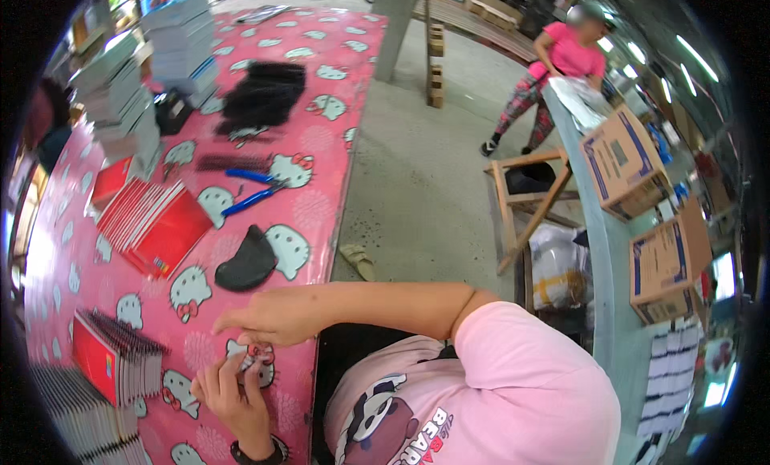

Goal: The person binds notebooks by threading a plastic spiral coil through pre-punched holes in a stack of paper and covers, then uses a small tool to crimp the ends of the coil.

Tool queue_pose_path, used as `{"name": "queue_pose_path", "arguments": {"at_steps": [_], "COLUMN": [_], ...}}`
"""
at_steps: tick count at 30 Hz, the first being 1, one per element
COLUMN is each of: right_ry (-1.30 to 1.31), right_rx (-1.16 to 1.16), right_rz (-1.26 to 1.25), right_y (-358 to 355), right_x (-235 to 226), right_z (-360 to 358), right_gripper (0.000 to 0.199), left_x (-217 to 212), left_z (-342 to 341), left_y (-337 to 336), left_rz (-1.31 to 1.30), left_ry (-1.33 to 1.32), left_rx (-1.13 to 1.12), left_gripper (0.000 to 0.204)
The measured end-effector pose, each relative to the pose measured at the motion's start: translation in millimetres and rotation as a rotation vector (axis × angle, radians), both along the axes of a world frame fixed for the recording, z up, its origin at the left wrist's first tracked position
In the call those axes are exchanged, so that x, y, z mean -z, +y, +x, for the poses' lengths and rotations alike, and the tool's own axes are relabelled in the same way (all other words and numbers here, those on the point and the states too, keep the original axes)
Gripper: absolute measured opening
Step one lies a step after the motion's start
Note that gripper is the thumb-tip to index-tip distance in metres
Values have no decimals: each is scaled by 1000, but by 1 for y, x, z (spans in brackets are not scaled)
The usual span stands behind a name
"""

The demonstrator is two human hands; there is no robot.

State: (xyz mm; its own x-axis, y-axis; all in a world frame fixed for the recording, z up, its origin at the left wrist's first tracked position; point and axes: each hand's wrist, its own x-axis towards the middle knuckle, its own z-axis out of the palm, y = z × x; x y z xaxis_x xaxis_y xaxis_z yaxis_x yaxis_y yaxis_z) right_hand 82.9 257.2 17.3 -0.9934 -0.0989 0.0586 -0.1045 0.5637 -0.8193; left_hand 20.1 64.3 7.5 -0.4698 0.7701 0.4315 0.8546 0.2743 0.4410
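My left hand, with a dark band at the wrist, is over the pink cartoon-print tablecloth. Its fingers are bent, and thumb and forefinger come close together. Just beyond it, my right hand reaches in with the forefinger stretched out and the others curled. The fingertips of both hands nearly meet; anything pinched between them is too small to make out. A dark kidney-shaped object lies past my right hand. Farther off are blue-handled pliers and a fanned stack of red-covered notebooks.
Spiral-bound notebooks stand at the left. Tall book stacks and a pile of black binding coils occupy the table's far part. Cartons sit on a bench to the right, beside a wooden stool. A person in pink stands beyond.
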Motion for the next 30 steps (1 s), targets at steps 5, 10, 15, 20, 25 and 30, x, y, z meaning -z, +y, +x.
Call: {"name": "queue_pose_path", "arguments": {"at_steps": [5,10,15,20,25,30], "right_ry": [342,209,303,323,407,122], "right_rx": [628,638,711,658,550,99], "right_rz": [282,431,521,441,384,-406], "right_y": [29,19,9,20,18,6], "right_x": [35,58,69,69,68,24], "right_z": [-1,-11,-18,-16,-13,1], "right_gripper": [64,63,54,53,50,43], "left_x": [-3,-7,-12,-6,-4,2], "left_z": [7,1,6,-2,-5,-13], "left_y": [4,-10,-9,-14,-20,-31], "left_rz": [-76,-117,-94,-121,-221,-73], "left_ry": [-32,23,13,5,-96,76], "left_rx": [4,93,115,142,94,33], "left_gripper": [15,20,21,24,32,36]}}
